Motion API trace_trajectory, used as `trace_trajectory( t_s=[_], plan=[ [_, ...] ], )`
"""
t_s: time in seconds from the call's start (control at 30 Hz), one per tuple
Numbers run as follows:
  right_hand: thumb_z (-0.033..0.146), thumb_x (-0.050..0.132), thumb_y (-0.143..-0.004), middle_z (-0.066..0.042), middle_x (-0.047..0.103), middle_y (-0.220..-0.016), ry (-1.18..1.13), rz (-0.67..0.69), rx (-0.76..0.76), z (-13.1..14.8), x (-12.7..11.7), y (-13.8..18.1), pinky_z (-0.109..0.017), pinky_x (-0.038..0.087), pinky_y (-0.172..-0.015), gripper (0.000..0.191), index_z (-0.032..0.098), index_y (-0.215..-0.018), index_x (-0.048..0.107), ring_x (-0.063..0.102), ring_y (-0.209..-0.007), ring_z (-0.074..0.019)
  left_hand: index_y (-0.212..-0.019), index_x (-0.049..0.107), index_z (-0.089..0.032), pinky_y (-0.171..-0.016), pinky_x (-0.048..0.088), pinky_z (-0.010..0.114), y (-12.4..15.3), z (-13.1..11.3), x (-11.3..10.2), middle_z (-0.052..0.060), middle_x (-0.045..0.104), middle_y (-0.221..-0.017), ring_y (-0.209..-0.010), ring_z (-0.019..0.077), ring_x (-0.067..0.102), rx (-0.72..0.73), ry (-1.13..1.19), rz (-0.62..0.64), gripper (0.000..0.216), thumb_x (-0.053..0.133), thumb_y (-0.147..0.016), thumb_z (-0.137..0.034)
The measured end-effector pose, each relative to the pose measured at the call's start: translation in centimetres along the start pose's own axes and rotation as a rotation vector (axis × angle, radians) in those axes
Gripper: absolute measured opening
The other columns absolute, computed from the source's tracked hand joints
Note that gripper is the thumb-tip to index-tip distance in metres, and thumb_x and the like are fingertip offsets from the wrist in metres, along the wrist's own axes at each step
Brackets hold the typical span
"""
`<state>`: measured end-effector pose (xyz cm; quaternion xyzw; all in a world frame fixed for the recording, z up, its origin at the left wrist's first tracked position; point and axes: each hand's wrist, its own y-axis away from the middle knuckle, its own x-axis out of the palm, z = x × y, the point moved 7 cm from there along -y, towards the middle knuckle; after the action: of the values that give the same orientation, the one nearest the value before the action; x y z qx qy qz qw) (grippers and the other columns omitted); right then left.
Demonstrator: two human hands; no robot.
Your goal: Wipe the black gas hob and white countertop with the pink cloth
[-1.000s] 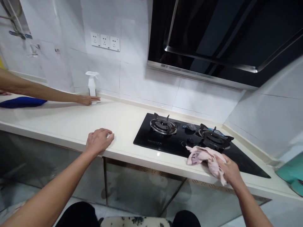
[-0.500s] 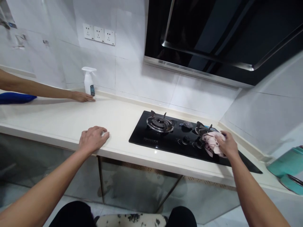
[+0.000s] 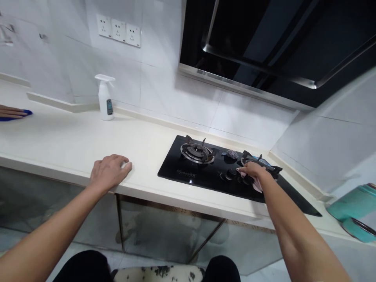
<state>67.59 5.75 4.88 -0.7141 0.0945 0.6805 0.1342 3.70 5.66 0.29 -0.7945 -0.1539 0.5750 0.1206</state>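
My right hand (image 3: pixel 253 171) lies on the black glass gas hob (image 3: pixel 202 172), near the knobs by the right burner, closed on a pink cloth (image 3: pixel 258 185) that is mostly hidden under it. My left hand (image 3: pixel 109 171) rests palm down on the cream countertop (image 3: pixel 67 145) near its front edge, fingers loosely curled, holding nothing. The left burner (image 3: pixel 196 150) stands uncovered.
A white spray bottle (image 3: pixel 105 98) stands by the tiled wall. Another person's fingers (image 3: pixel 11 112) press a blue cloth at the far left. A steel scourer (image 3: pixel 231 154) sits between the burners. A range hood (image 3: pixel 264 43) hangs overhead. A teal container (image 3: pixel 355 207) is at the right.
My right hand carried the pink cloth from the hob's front edge up and leftward onto the knobs. The other person's hand drew back from the spray bottle to the far left.
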Motion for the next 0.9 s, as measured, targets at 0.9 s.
trace_trajectory(
  t_s=[0.9],
  plan=[
    [0.046, 0.042, -0.107, -0.011, 0.075, -0.107, -0.252, -0.355, -0.628, 5.4, 3.9, 18.6, -0.046, 0.047, -0.100, 0.037, 0.026, -0.096, 0.071, 0.066, -0.106, -0.0289, -0.111, 0.078, -0.026, -0.115, 0.040, 0.050, 0.4, -0.4, -0.3, 0.009, 0.072, -0.135, -0.131, 0.0345, 0.060, 0.004, -0.014, 0.017, 0.047, 0.043, -0.090, -0.049]
  ],
)
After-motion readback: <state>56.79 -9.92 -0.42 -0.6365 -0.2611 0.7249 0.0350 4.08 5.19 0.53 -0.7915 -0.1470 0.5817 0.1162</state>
